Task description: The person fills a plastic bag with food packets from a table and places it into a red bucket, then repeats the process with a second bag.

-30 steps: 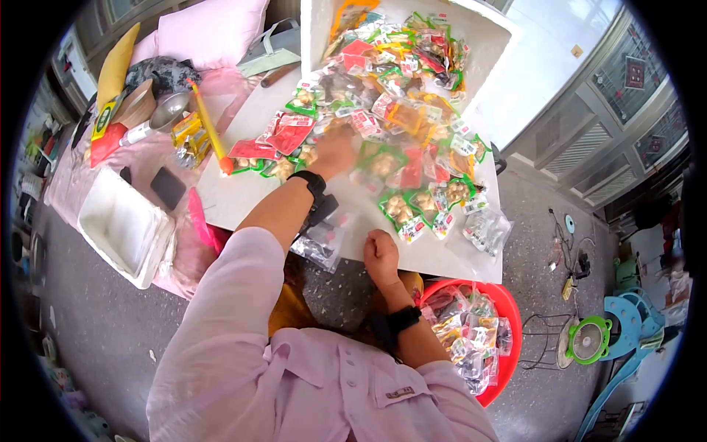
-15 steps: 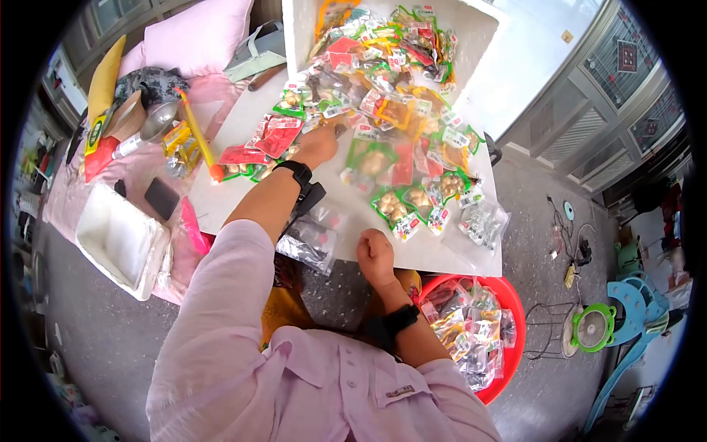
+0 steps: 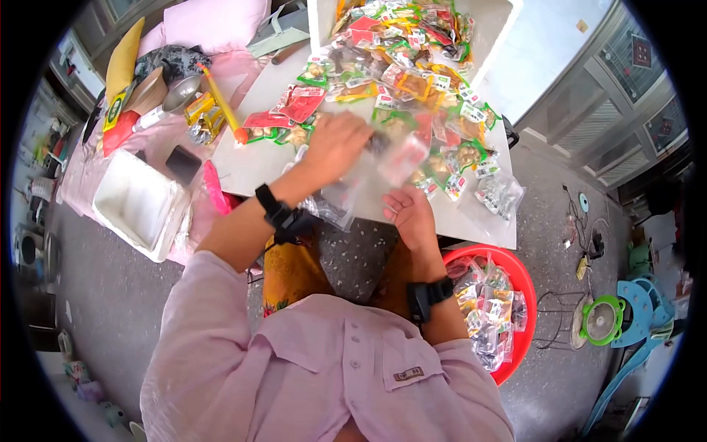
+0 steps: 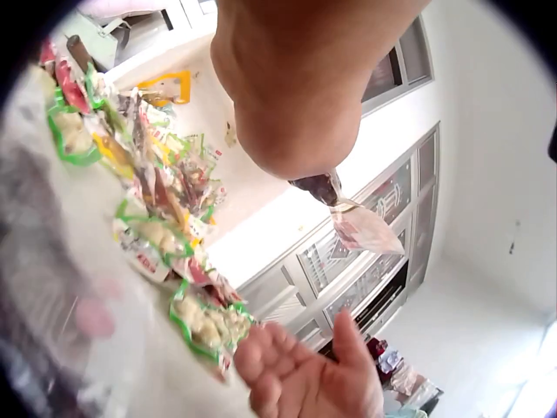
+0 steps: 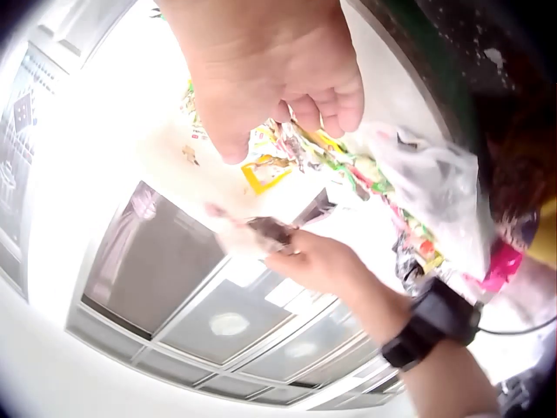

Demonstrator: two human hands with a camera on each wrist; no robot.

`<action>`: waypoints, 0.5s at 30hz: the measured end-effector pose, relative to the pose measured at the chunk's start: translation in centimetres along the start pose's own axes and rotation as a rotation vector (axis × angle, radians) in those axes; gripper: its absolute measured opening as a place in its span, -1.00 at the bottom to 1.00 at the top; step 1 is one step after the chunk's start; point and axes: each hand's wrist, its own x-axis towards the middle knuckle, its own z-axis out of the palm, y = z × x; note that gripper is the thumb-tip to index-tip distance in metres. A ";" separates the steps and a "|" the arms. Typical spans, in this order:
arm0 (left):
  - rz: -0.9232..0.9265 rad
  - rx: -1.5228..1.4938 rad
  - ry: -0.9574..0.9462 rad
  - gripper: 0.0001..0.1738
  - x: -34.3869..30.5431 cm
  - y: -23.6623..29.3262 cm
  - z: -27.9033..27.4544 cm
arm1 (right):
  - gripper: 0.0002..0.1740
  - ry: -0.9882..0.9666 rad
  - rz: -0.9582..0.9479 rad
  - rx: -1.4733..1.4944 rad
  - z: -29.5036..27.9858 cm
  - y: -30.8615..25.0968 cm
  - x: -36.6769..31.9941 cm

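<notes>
The left hand (image 3: pixel 339 146) pinches a clear packet (image 3: pixel 403 156) with dark contents, blurred in the head view, above the front part of the white table (image 3: pixel 258 166). In the left wrist view the same packet (image 4: pixel 367 228) hangs from the left fingers (image 4: pixel 300 157). Just in front of the packet is the right hand (image 3: pixel 412 215), palm up with relaxed fingers and holding nothing. The right wrist view shows the right hand (image 5: pixel 278 78) near the left hand (image 5: pixel 326 264), not touching the packet (image 5: pixel 261 233). Colourful food packets (image 3: pixel 302 102) lie behind.
A white foam box (image 3: pixel 486 55) full of packets lies at the table's back. A red tub (image 3: pixel 525 317) of packets stands on the floor right of the person. An empty white box (image 3: pixel 136 206) is at the left; clear plastic bags (image 3: pixel 501 197) lie at the table's right edge.
The left hand has come away from the packets on the table, moving right with one packet in its fingers. The right hand has turned from a curled fist to open, palm up.
</notes>
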 end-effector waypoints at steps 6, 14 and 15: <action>0.075 -0.050 -0.035 -0.66 -6.0 5.1 -0.9 | -0.62 -0.176 0.108 0.165 1.7 -0.1 -3.5; -0.066 -0.284 -0.252 -0.61 -7.6 6.9 -1.7 | -0.60 0.127 -0.255 -0.337 0.0 -1.1 -6.4; -0.086 -0.289 -0.394 -0.61 -7.3 6.9 -2.1 | -0.55 -0.012 -0.309 -0.451 -0.5 -2.1 -6.9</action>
